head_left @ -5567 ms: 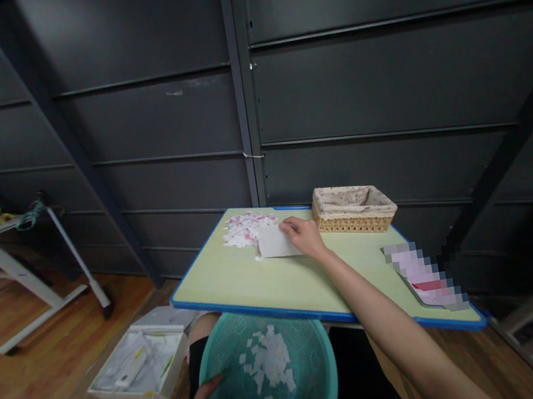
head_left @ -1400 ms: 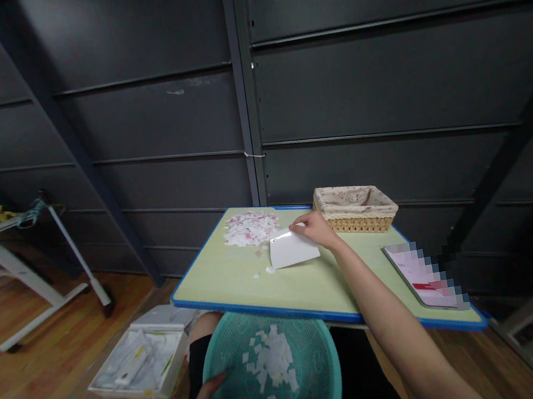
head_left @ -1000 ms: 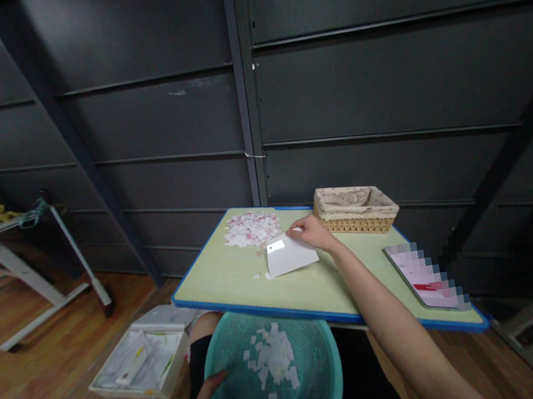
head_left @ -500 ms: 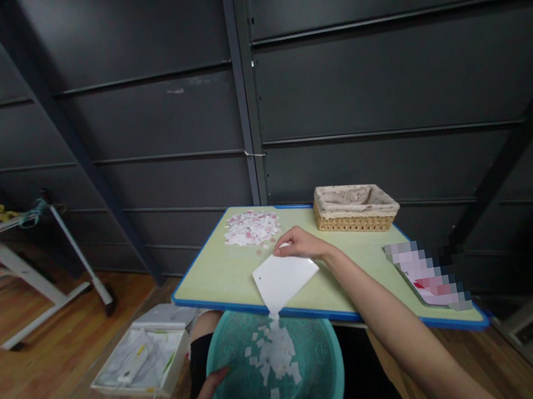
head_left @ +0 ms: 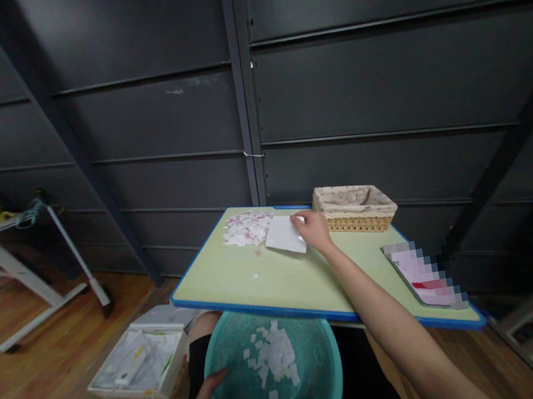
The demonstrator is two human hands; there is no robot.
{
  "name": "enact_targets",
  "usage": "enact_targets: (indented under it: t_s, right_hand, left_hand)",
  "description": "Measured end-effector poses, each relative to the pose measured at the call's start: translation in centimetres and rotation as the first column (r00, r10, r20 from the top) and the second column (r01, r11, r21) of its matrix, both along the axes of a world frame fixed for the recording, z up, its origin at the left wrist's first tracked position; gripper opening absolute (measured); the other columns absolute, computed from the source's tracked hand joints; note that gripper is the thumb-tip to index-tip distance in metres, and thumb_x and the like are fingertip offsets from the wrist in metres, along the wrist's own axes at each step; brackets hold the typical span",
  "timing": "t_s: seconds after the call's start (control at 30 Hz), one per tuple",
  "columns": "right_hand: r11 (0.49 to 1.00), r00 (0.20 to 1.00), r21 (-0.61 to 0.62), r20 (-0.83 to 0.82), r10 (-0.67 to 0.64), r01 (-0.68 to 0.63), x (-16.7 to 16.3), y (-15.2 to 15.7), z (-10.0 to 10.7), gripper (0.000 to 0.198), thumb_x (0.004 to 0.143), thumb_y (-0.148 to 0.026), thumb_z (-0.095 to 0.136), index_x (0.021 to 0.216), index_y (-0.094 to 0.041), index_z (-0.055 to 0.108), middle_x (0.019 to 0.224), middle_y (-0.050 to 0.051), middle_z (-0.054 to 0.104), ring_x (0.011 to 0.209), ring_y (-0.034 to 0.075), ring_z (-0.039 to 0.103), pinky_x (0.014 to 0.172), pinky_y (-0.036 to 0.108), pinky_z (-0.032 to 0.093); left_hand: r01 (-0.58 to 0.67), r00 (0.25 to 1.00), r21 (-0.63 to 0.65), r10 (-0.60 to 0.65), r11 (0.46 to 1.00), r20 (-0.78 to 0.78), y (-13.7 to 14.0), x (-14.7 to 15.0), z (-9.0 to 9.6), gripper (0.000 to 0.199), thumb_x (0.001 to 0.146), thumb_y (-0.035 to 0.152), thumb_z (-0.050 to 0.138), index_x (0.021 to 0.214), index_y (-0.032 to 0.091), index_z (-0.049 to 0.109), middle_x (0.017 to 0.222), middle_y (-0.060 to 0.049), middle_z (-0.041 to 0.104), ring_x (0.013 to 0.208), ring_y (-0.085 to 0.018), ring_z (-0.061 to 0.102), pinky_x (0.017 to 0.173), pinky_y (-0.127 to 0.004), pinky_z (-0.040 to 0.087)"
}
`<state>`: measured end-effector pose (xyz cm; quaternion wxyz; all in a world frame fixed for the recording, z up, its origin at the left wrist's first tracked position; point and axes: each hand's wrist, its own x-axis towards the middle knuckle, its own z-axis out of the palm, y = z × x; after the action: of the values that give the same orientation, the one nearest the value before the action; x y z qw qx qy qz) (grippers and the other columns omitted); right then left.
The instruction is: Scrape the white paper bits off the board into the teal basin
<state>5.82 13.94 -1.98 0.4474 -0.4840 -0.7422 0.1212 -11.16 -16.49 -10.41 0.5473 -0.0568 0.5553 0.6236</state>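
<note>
My right hand [head_left: 312,227] is closed on the right side of a stiff white card [head_left: 285,233]. The card is tilted above the table, its left edge beside a pile of small white and pink paper pieces [head_left: 245,228]. My left hand [head_left: 212,391] grips the left rim of a green plastic colander [head_left: 321,390], its thumb over the edge and its other fingers hidden. The colander rests at my lap below the table's front edge. Small white square pieces [head_left: 277,356] lie in a heap inside it.
The light green table [head_left: 217,271] has a blue edge. A cloth-lined wicker basket [head_left: 358,220] stands at its back right, and a partly blurred flat pink item [head_left: 423,279] lies at the right. On the floor at left is an open white box [head_left: 140,361] with a cord.
The right hand has lifted the card away from the colander, back and to the right, towards the pile. The pieces sliding off its tip now lie in the colander. My left hand stays put.
</note>
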Motion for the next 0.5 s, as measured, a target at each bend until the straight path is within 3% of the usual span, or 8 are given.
enact_targets:
  t_s: [0.3,0.5]
  right_hand:
    - [0.999,0.991,-0.022,0.128,0.048,-0.046,-0.6,-0.3,-0.6,0.029,0.087,-0.025,0.051,0.092,-0.014,0.078,0.096,0.012,0.076,0.088,0.024,0.068,0.078,0.028,0.045]
    - [0.962,0.96,-0.127,0.114,0.255,-0.24,0.5,-0.5,0.8,0.025,0.079,-0.023,0.056,0.081,-0.012,0.079,0.084,0.011,0.076,0.074,0.022,0.066,0.065,0.026,0.043]
  left_hand:
    - [-0.011,1.0,0.028,0.011,1.0,0.002,0.0,0.1,0.2,0.075,0.075,0.023,0.067,0.14,-0.004,0.041,0.07,-0.009,0.079,0.075,-0.031,0.075,0.087,-0.044,0.055]
    - [-0.006,1.0,0.009,0.006,1.0,0.021,-0.2,-0.4,-0.4,0.075,0.073,0.028,0.07,0.137,-0.002,0.046,0.073,-0.01,0.08,0.079,-0.032,0.075,0.084,-0.043,0.056]
